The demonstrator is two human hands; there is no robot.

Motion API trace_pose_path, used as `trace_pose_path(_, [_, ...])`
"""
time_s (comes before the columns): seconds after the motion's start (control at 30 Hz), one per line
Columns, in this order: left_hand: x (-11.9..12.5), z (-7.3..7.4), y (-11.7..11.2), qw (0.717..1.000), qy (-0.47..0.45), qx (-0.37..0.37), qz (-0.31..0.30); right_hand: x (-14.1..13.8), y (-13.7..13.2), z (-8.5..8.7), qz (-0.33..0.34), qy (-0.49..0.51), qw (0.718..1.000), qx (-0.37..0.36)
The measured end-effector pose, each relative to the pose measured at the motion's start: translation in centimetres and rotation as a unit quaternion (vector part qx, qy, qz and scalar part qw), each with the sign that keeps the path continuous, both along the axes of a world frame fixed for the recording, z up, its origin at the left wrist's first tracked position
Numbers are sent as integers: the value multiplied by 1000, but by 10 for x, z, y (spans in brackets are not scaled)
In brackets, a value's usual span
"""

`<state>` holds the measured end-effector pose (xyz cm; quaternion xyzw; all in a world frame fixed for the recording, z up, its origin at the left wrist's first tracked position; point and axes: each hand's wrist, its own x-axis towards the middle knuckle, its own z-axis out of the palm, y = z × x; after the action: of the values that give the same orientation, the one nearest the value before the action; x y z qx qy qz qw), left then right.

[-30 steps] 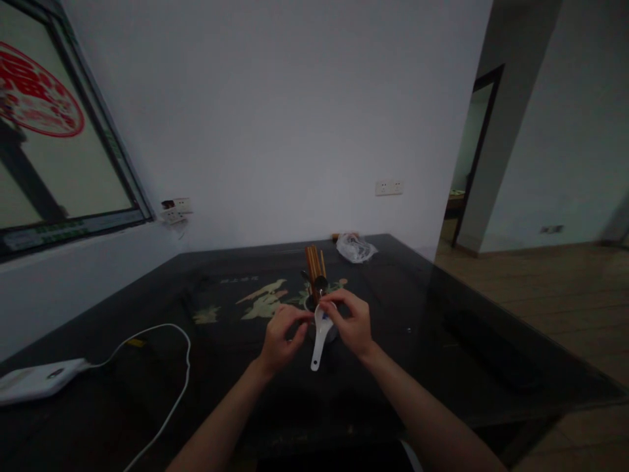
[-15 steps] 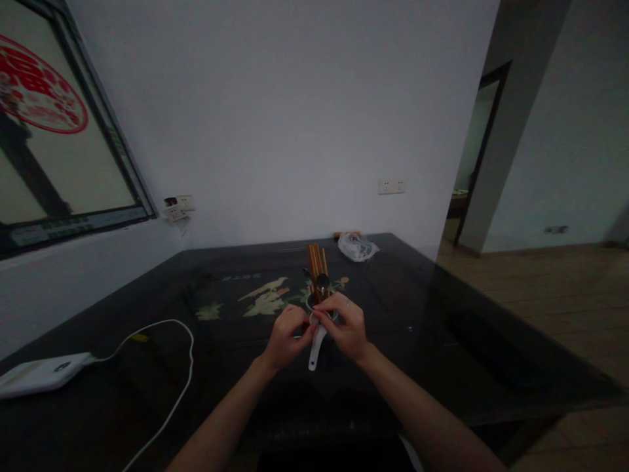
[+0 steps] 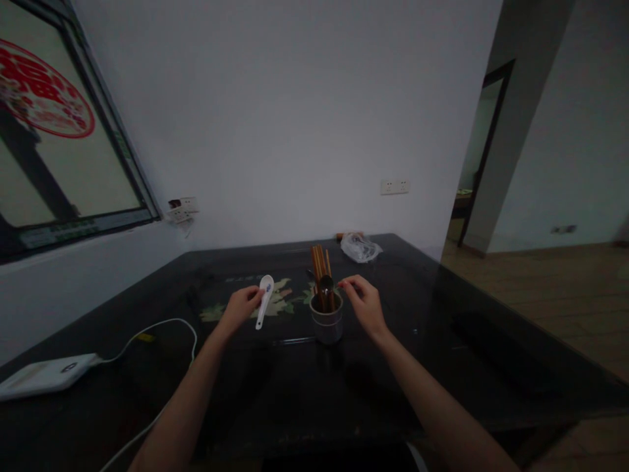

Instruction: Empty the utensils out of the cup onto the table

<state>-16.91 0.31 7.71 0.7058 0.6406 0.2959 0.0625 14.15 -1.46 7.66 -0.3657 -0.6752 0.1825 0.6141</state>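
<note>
A white soup spoon with a blue mark in its bowl is pinched by my left hand, bowl end up, over the left part of the table. In the middle stands a light ribbed cup. Several wooden chopsticks lean upright in it, along with a dark metal spoon. Just right of the cup's rim, my right hand has its thumb and fingertips drawn together beside the metal spoon. Whether anything is between those fingertips, I cannot make out.
The dark, glossy table has a bird-and-flower picture on its top. A crumpled clear plastic bag lies at the back. On the left rests a white device with a white cable. A long dark object lies to the right.
My hands have moved apart. The left has carried the soup spoon left and up, away from the cup; the right has let go of it and shifted to the cup's right side.
</note>
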Motion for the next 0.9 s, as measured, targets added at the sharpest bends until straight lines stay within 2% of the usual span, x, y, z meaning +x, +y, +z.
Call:
trace_pose_path(0.07, [-24, -7, 10, 991, 71, -48, 107, 3, 7, -4, -5, 3, 1000, -12])
trace_pose_path(0.13, [-43, -12, 15, 974, 125, -92, 168, 5, 13, -7, -4, 3, 1000, -24])
trace_pose_path(0.23, [-63, -15, 18, 953, 189, -127, 198, 6, 19, -9, -3, -7, 999, -38])
trace_pose_path(0.37, [-78, -16, 24, 931, 253, -122, 233, 5, 24, -7, -3, -21, 999, -41])
trace_pose_path(0.5, [-78, -18, 33, 922, 295, -116, 223, 3, 25, -5, 2, -13, 999, -40])
trace_pose_path(0.73, [-53, -29, 37, 904, 389, -103, 143, 4, 25, -4, -6, -8, 999, -35])
trace_pose_path(0.9, [-39, -30, 35, 892, 422, -100, 124, 5, 28, -6, -4, -8, 999, -33])
